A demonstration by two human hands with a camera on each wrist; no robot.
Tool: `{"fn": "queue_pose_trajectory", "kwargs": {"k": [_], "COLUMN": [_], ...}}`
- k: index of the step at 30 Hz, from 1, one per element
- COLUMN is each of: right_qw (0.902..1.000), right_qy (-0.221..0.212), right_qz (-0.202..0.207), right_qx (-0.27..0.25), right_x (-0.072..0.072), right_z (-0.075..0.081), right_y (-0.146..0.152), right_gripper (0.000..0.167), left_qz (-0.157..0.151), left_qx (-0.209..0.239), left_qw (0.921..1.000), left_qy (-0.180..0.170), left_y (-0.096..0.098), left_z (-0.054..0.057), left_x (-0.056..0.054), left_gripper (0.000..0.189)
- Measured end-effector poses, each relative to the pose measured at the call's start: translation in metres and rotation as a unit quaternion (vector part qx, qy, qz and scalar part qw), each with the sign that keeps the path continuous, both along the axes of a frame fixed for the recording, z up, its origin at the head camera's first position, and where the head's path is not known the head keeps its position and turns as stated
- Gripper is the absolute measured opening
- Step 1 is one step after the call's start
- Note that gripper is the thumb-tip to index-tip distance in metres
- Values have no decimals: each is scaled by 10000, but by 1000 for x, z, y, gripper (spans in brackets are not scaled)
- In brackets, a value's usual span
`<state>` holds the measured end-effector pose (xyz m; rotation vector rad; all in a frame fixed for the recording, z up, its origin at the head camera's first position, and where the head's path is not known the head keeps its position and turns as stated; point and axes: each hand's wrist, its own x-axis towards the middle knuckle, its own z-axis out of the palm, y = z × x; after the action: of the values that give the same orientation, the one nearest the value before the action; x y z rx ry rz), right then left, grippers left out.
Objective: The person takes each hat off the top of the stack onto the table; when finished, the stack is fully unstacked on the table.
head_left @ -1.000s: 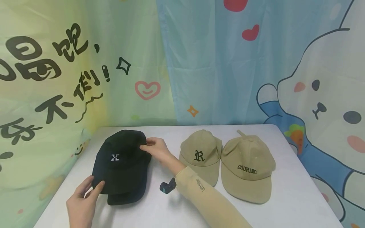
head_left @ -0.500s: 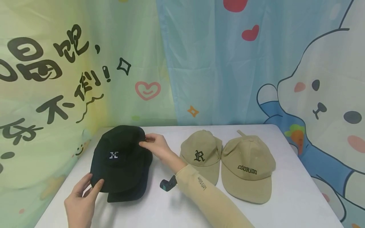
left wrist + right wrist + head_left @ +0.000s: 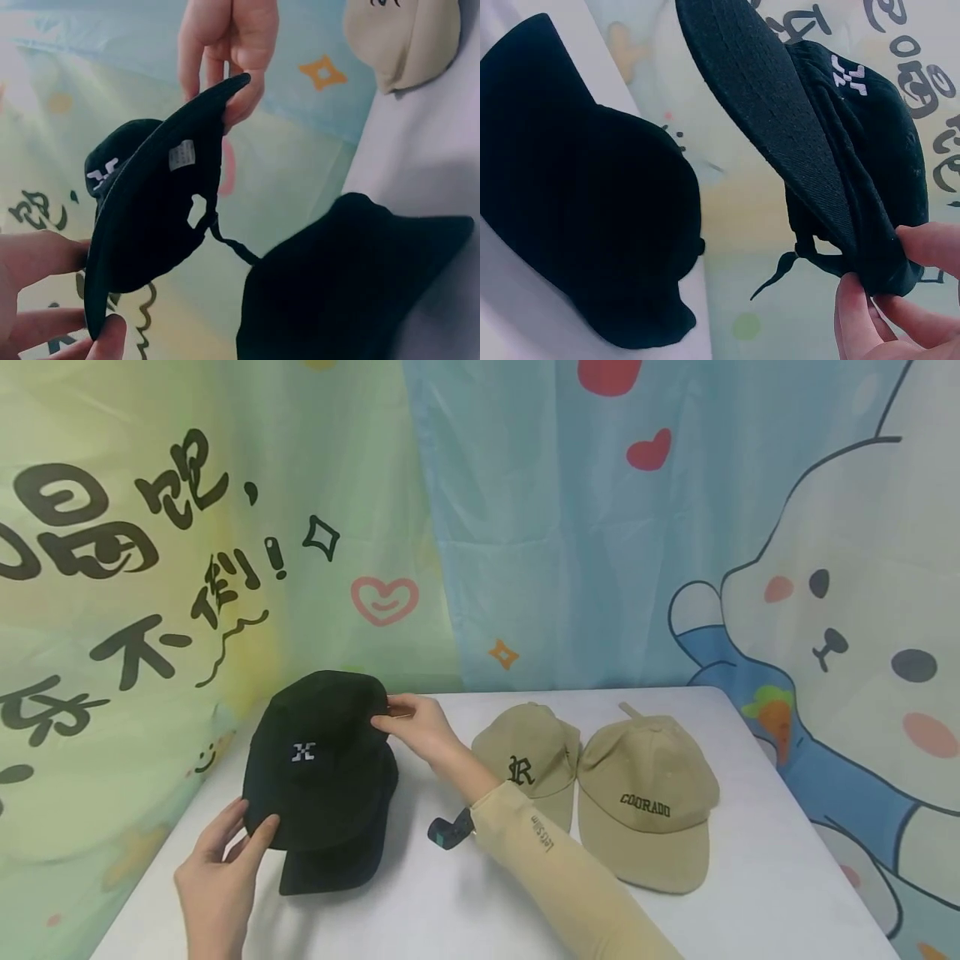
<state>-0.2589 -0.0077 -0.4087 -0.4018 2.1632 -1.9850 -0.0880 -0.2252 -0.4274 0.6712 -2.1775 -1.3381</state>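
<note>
A black baseball cap [image 3: 322, 785] with a small white emblem hangs between my two hands, lifted above a second dark cap [image 3: 330, 870]. My left hand [image 3: 225, 868] pinches the brim's edge between thumb and fingers. At the far side, my right hand [image 3: 420, 727] pinches the back of the crown. In the left wrist view the inside of the lifted cap [image 3: 150, 232] shows, with a pale label and a dangling strap. Below it the other dark cap [image 3: 322, 292] stays on the table; the right wrist view shows this lower cap [image 3: 592, 202] apart from the held one.
Two tan caps lie side by side at the right: one with an "R" [image 3: 521, 752], partly behind my right sleeve [image 3: 562, 868], and one lettered "COORADO" [image 3: 647, 777]. A white table [image 3: 780, 877] bears them. A printed curtain [image 3: 510, 527] hangs behind.
Both hands have raised the emblem cap upward off the lower dark cap, so more of the lower one shows. The tan caps have stayed in place.
</note>
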Motion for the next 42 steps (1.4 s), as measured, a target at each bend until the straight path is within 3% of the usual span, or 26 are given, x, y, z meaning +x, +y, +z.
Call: {"fn": "queue_pose_trajectory", "kwargs": {"k": [12,18,29,42], "right_qw": [9996,9994,9989,9996], "right_qy": [37,202,134,-53], "right_qz": [-10,-56,-182,-291], "right_qx": [-294,-293,-414,47], "right_x": [-4,-7,-8,-7], "right_z": [5,4,-5,-29], "right_y": [33,52,85,105], "right_gripper": [45,44,45,43], "left_qz": [-351,-553,-959,-1309], "left_qx": [-140,-137,-329,-99], "left_qw": [9977,9968,9927,9908], "left_qy": [569,557,657,318], "left_y": [19,32,53,68], "left_z": [6,5,-9,-28], "left_x": [-13,-18,-27,-30], "left_gripper": [55,56,55,57]}}
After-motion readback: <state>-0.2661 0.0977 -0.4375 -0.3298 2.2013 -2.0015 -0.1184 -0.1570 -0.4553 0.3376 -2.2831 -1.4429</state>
